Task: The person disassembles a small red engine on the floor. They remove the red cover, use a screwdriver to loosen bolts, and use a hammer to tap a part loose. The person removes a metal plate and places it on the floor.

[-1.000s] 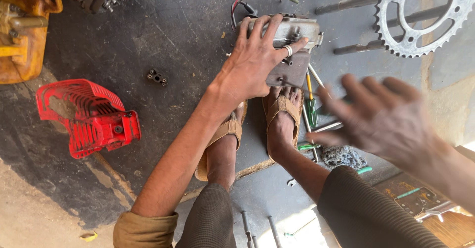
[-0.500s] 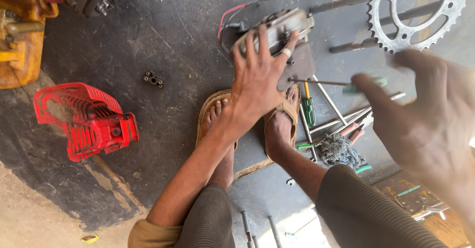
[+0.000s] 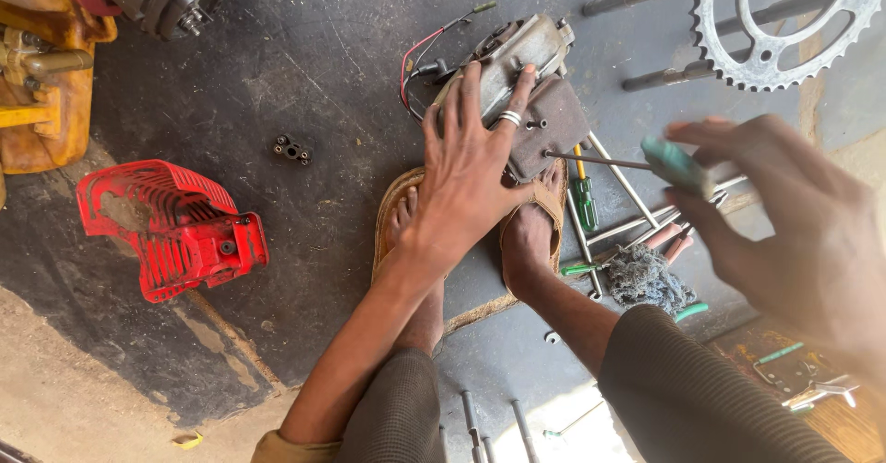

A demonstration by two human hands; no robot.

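Oily dark floor under you: your left hand (image 3: 466,186) lies flat, fingers spread, pressing the grey engine part (image 3: 513,57). Right hand (image 3: 794,232) grips a green-handled screwdriver (image 3: 637,160), tip twd that part.

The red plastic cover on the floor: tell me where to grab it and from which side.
Probably the solid boxy end of the red plastic cover, from above, fingers across its two long edges. That end looks thick and closed, while the curved slatted part is thin ribs with gaps. Nothing lies on it, and both the left hand and right hand are far off.
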